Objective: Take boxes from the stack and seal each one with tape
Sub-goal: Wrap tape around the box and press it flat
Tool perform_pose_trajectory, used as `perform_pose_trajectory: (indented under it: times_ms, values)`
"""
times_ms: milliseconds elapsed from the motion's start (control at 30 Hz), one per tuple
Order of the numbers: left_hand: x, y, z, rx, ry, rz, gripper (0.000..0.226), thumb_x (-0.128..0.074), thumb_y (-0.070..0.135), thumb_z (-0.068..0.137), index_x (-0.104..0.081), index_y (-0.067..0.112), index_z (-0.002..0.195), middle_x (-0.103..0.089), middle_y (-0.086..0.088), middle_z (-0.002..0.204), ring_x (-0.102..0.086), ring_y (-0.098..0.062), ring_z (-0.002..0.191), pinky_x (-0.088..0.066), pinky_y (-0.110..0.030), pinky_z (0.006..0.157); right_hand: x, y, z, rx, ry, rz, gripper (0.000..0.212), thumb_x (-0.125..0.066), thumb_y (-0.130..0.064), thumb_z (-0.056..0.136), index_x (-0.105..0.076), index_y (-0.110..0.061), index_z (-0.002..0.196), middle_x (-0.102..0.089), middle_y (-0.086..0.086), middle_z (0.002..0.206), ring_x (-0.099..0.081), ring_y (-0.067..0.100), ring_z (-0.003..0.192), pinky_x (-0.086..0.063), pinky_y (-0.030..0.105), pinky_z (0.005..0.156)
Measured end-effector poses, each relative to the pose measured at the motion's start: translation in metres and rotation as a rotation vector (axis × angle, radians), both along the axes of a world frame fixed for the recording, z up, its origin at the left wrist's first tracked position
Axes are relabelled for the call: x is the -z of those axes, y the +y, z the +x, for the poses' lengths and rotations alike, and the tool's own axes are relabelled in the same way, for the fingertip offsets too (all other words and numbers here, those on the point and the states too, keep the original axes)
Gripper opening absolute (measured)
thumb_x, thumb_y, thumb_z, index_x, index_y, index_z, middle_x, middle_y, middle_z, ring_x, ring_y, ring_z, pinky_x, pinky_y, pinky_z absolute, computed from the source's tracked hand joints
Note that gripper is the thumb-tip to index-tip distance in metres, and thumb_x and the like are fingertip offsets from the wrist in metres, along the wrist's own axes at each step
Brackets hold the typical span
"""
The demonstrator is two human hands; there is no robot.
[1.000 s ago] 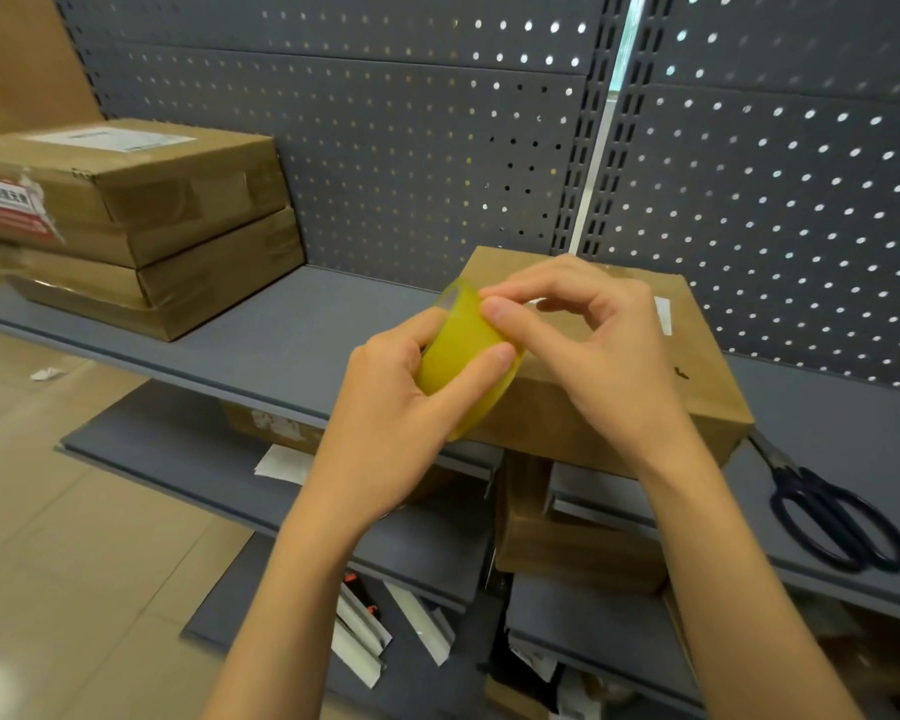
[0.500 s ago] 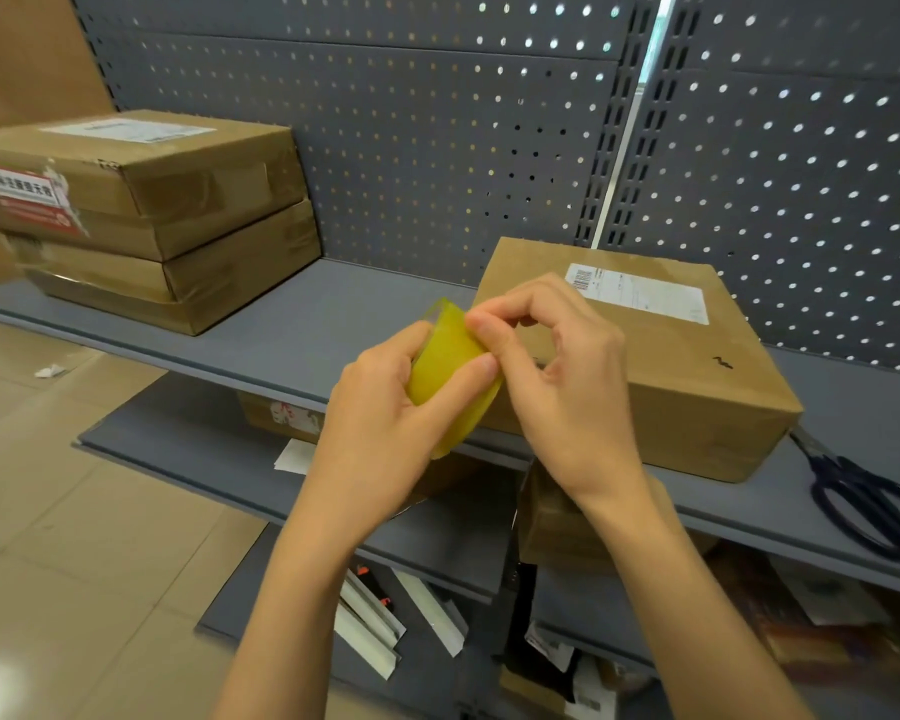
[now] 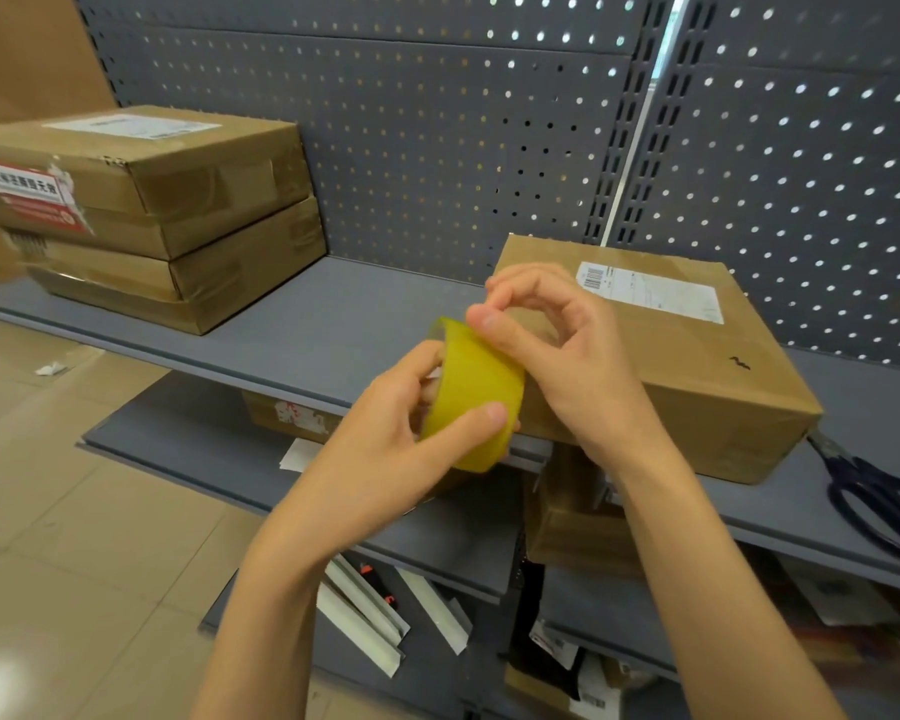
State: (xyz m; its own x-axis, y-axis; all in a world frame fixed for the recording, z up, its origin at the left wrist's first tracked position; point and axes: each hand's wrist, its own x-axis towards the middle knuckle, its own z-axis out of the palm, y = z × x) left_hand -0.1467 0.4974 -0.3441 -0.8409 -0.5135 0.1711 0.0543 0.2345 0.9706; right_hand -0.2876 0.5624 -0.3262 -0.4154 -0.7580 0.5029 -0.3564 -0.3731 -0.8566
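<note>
My left hand (image 3: 411, 423) grips a yellow tape roll (image 3: 476, 392) in front of the shelf, thumb across its outer face. My right hand (image 3: 557, 350) has curled fingers at the top of the roll, with thumb and forefinger picking at the tape's edge. Just behind the hands a brown cardboard box (image 3: 697, 366) with a white shipping label lies flat on the grey shelf (image 3: 333, 324). A stack of two taped brown boxes (image 3: 178, 215) stands at the shelf's left end.
Dark scissors (image 3: 874, 496) lie on the shelf to the right of the box. A perforated grey back panel (image 3: 437, 137) rises behind. Lower shelves hold more boxes, papers and white strips (image 3: 365, 621). Tiled floor lies to the left.
The view has shifted, so the box and stack sit further right in the frame. Both hands and the roll sit slightly lower, and my right fingers keep picking at the tape.
</note>
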Motion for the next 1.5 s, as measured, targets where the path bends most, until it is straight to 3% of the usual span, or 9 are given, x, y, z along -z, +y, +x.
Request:
perform_pose_trajectory:
  times_ms: [133, 367, 600, 767, 867, 1033, 1100, 1267, 1500]
  values:
    - [-0.002, 0.011, 0.000, -0.010, 0.091, 0.118, 0.026, -0.054, 0.025, 0.086, -0.057, 0.008, 0.105, -0.072, -0.012, 0.073, -0.070, -0.018, 0.066, -0.054, -0.021, 0.059, 0.007, 0.000, -0.004, 0.152, 0.129, -0.015, 0.009, -0.068, -0.014, 0.085, -0.063, -0.018, 0.079, -0.063, -0.002, 0.085, -0.059, 0.005, 0.085, -0.046, 0.023, 0.080]
    - [0.000, 0.009, -0.014, -0.166, 0.029, 0.165, 0.018, -0.053, 0.027, 0.094, -0.061, 0.012, 0.093, -0.070, -0.009, 0.062, -0.067, -0.018, 0.055, -0.056, -0.028, 0.056, -0.005, -0.003, 0.004, 0.407, 0.461, -0.221, 0.011, -0.067, -0.016, 0.087, -0.059, -0.017, 0.079, -0.059, -0.005, 0.079, -0.055, 0.010, 0.079, -0.040, 0.017, 0.076]
    - [0.002, 0.020, -0.011, -0.020, 0.071, 0.288, 0.024, -0.051, 0.025, 0.088, -0.058, 0.008, 0.105, -0.068, -0.016, 0.063, -0.067, -0.025, 0.056, -0.054, -0.025, 0.054, 0.003, -0.011, -0.024, 0.362, 0.369, -0.031, 0.013, -0.067, -0.021, 0.087, -0.062, -0.013, 0.078, -0.062, -0.007, 0.077, -0.055, 0.001, 0.077, -0.042, 0.016, 0.075]
    - [0.007, 0.026, -0.012, -0.090, -0.007, 0.336, 0.022, -0.048, 0.025, 0.095, -0.058, 0.006, 0.095, -0.066, -0.013, 0.057, -0.065, -0.019, 0.050, -0.051, -0.022, 0.047, 0.000, -0.008, -0.024, 0.443, 0.550, -0.087, 0.018, -0.069, -0.026, 0.085, -0.064, -0.012, 0.074, -0.064, -0.005, 0.077, -0.055, 0.008, 0.079, -0.040, 0.021, 0.079]
    - [0.010, 0.029, -0.015, -0.083, -0.124, 0.360, 0.036, -0.048, 0.038, 0.093, -0.057, 0.004, 0.089, -0.066, -0.011, 0.056, -0.063, -0.018, 0.047, -0.053, -0.024, 0.049, -0.018, -0.004, -0.017, 0.487, 0.597, -0.191, 0.016, -0.069, -0.030, 0.085, -0.066, -0.016, 0.076, -0.060, -0.014, 0.075, -0.055, 0.005, 0.077, -0.040, 0.022, 0.080]
    - [0.006, 0.032, -0.016, -0.140, -0.072, 0.390, 0.033, -0.050, 0.039, 0.092, -0.056, 0.009, 0.103, -0.068, -0.012, 0.061, -0.067, -0.023, 0.054, -0.057, -0.029, 0.054, -0.028, -0.019, -0.041, 0.420, 0.535, 0.034, 0.013, -0.073, -0.033, 0.080, -0.067, -0.024, 0.073, -0.062, -0.020, 0.068, -0.059, -0.003, 0.073, -0.036, 0.003, 0.074]
    - [0.005, 0.034, -0.019, -0.110, -0.064, 0.449, 0.033, -0.049, 0.036, 0.094, -0.055, 0.006, 0.106, -0.066, -0.011, 0.059, -0.065, -0.022, 0.050, -0.056, -0.031, 0.054, -0.020, -0.025, -0.053, 0.442, 0.495, 0.096, 0.013, -0.074, -0.033, 0.079, -0.067, -0.024, 0.072, -0.063, -0.019, 0.069, -0.059, -0.005, 0.071, -0.036, 0.003, 0.072]
    - [0.003, 0.033, -0.021, -0.108, -0.054, 0.476, 0.029, -0.047, 0.036, 0.095, -0.055, 0.010, 0.102, -0.067, -0.012, 0.059, -0.066, -0.023, 0.052, -0.057, -0.033, 0.057, -0.011, -0.038, -0.064, 0.429, 0.459, 0.167, 0.015, -0.075, -0.032, 0.078, -0.066, -0.024, 0.070, -0.063, -0.017, 0.068, -0.058, -0.002, 0.068, -0.048, 0.023, 0.072]
    - [0.000, 0.028, -0.020, -0.057, -0.080, 0.504, 0.031, -0.044, 0.036, 0.095, -0.052, 0.009, 0.108, -0.070, -0.015, 0.066, -0.070, -0.026, 0.059, -0.058, -0.028, 0.056, -0.001, -0.050, -0.071, 0.425, 0.466, 0.246, 0.018, -0.073, -0.037, 0.080, -0.065, -0.025, 0.070, -0.066, -0.013, 0.073, -0.061, 0.003, 0.070, -0.052, 0.034, 0.071]
